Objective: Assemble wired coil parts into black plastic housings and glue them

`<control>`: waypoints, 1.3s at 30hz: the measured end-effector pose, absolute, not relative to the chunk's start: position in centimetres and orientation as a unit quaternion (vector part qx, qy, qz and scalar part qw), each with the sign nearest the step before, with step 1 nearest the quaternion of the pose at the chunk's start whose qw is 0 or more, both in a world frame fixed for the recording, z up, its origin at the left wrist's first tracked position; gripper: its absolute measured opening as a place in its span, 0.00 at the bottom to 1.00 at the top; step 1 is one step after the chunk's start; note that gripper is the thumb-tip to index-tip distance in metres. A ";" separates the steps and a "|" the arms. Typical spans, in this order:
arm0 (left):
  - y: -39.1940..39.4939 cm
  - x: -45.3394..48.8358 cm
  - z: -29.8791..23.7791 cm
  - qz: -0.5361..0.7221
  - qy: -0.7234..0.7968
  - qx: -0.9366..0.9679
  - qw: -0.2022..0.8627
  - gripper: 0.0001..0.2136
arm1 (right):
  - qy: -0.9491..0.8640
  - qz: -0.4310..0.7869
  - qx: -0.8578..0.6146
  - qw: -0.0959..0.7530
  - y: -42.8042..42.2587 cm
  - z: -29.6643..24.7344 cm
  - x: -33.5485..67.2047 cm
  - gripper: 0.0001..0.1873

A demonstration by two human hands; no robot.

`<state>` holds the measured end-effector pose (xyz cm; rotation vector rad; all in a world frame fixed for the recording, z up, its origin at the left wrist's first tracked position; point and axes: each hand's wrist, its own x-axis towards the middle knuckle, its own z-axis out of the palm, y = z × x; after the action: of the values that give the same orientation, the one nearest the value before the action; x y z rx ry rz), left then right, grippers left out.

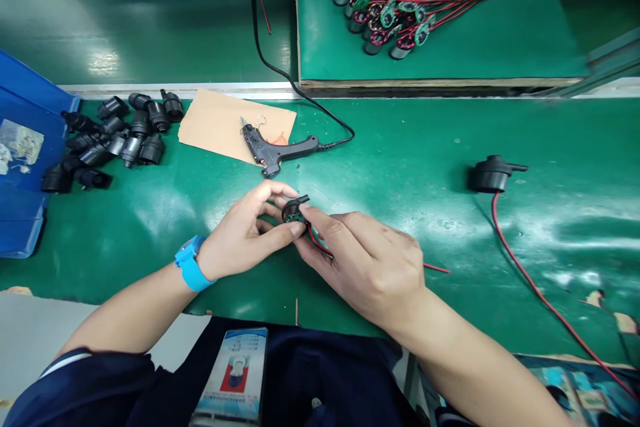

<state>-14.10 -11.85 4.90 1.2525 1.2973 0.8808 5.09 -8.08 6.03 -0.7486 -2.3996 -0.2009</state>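
Between my two hands is a small black pump housing [294,207] with a green circuit board showing in its open end. My left hand [257,227] grips it from the left, thumb at the front and fingers behind. My right hand [367,253] pinches its right side, near the short spout. A red wire [437,268] runs from the housing under my right hand and comes out on the far side. Just beyond my hands, a black glue gun [277,148] lies partly on a piece of brown cardboard [210,121].
Several black housings [133,133] lie in a heap by a blue bin [23,213] at left. A black pump [493,175] with a red wire stands at right. On the raised green shelf [475,53] lie several wired motors [380,7]. The glue gun's cord [260,40] hangs across the back.
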 end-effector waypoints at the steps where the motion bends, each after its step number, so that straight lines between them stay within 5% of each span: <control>1: -11.8 -14.1 4.9 0.366 0.542 0.526 0.544 0.17 | -0.906 -0.079 -0.279 0.308 -8.1 5.9 5.0 0.09; 9: -12.2 -14.1 5.4 0.402 0.562 0.519 0.502 0.18 | -0.908 0.043 -0.302 0.288 -9.2 7.0 6.9 0.19; 14: -12.1 -14.4 5.3 0.373 0.612 0.569 0.403 0.19 | -0.883 0.155 -0.358 0.260 -12.4 7.5 12.2 0.06; 28: 3.3 2.7 2.8 0.122 0.465 0.862 0.161 0.26 | -0.715 -0.213 -0.640 0.182 -12.6 -0.9 24.9 0.11; 34: 3.6 5.3 3.4 0.147 0.459 0.865 0.143 0.48 | -0.692 -0.264 -0.645 0.189 -10.2 -0.1 26.5 0.15; 39: -2.3 -2.1 5.9 0.266 0.394 0.879 0.047 0.32 | -0.798 -0.150 -0.528 0.250 -3.6 4.4 23.8 0.11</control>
<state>-2.14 -2.30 5.87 2.6804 1.2015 0.8101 23.81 -3.59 4.37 -1.4366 -2.1713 -0.4085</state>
